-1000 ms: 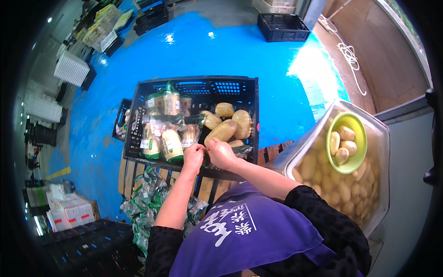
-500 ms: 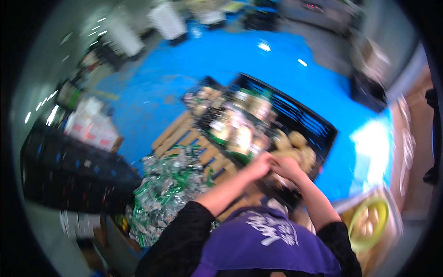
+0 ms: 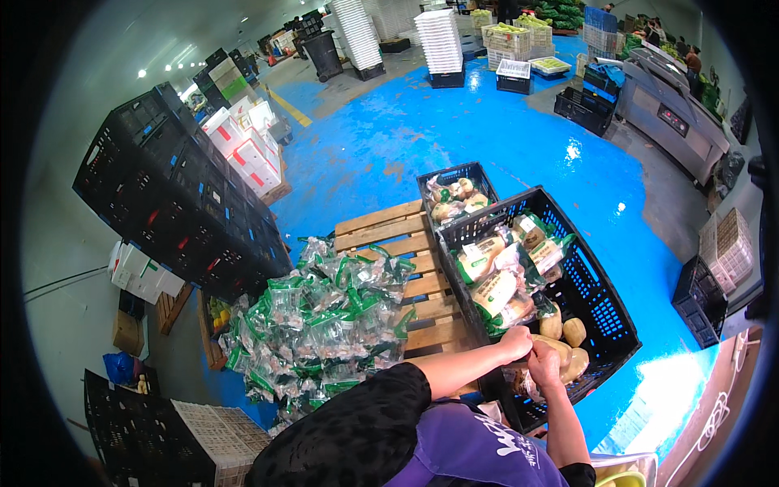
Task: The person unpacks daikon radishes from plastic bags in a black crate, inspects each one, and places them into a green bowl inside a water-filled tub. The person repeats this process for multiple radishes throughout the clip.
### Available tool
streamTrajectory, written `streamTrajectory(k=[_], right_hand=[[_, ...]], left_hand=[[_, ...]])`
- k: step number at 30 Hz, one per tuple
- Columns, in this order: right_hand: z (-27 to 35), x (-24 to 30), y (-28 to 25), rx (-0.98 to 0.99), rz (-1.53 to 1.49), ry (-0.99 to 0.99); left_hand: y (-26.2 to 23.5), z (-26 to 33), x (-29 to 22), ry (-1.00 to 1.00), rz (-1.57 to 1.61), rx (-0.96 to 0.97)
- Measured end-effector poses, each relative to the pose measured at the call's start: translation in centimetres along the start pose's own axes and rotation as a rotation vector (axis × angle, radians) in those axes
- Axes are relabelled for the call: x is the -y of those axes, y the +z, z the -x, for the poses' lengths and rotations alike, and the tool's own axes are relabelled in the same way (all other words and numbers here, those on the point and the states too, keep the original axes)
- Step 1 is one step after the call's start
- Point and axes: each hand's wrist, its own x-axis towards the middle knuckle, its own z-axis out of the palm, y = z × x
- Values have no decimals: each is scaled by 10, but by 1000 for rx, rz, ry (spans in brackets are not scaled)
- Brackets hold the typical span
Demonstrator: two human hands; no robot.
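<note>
My left hand [image 3: 515, 345] and my right hand [image 3: 544, 364] meet over the near end of a large black crate [image 3: 596, 284]. Both have their fingers closed in a pinch, at the top of a clear plastic bag [image 3: 526, 385] mostly hidden beneath them. Just beyond, loose tan, rounded root vegetables [image 3: 574, 331] lie in the crate. Farther inside it are several filled bags [image 3: 495, 290] with green edges and pale contents. To the left, a big heap of clear, green-edged plastic bags [image 3: 320, 312] sits beside the wooden pallet [image 3: 434, 308].
A smaller black crate [image 3: 477, 172] with more filled bags adjoins the large one's far end. Tall stacked black crates [image 3: 191, 195] stand left, with white boxes [image 3: 247, 150] behind. A grey machine [image 3: 669, 122] is at far right. Lower right, a yellow-green basin [image 3: 623, 479] shows partly.
The view has swung upward and to the side, and the picture is sharper now. Both hands stay pinched together over the crate's near end.
</note>
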Motion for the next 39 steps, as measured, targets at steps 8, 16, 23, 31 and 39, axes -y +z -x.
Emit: streamTrajectory(k=[8, 16, 23, 31, 39], right_hand=[[13, -17, 9, -148, 60, -70], [53, -18, -8, -206, 141, 76], [65, 1, -62, -386, -76, 223], [57, -5, -87, -534, -405, 326], [48, -25, -76, -789, -1475, 451]], left_hand=[[26, -19, 14, 28, -222, -57], [4, -66, 65, 101, -255, -137], [-53, -59, 12, -33, -702, 81], [-70, -72, 18, 28, -966, 5], [-51, -17, -9, -453, 566, 566]])
